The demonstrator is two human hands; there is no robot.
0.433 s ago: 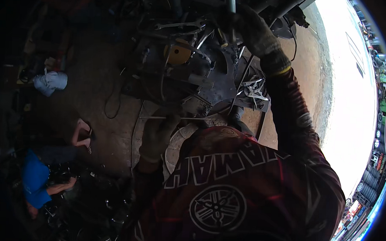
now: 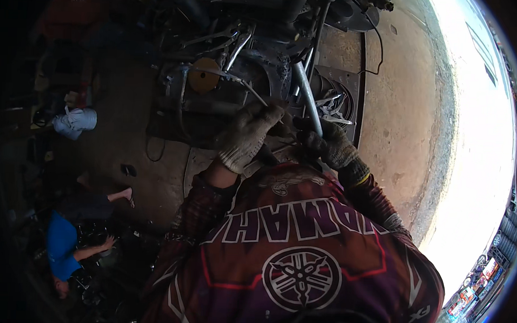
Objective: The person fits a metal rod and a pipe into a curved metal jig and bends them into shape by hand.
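Note:
My left hand [image 2: 248, 134], in a pale knit work glove, is closed around a thin metal rod [image 2: 251, 90] that slants up and left from the fingers. Close by on the right, my gloved right hand [image 2: 333, 146] grips a silvery metal tube [image 2: 308, 98], which points up and slightly left. The two hands are near each other in front of my chest; their fingertips are partly in shadow. Beyond them is a dark metal workbench [image 2: 262, 59] carrying a wrench [image 2: 238, 50] and a yellowish disc [image 2: 204, 77]. Locking pliers [image 2: 334, 116] lie beside the tube.
A coiled dark cable [image 2: 347, 102] lies around the pliers. A thin cable [image 2: 381, 57] hangs at the upper right. Another person in a blue shirt [image 2: 62, 240] works among dark parts at the lower left. A light cloth bundle [image 2: 75, 122] is at the left.
My right hand has come down and nearer my body with the metal tube. My left hand has moved up and right, and the thin rod has turned from level to slanted.

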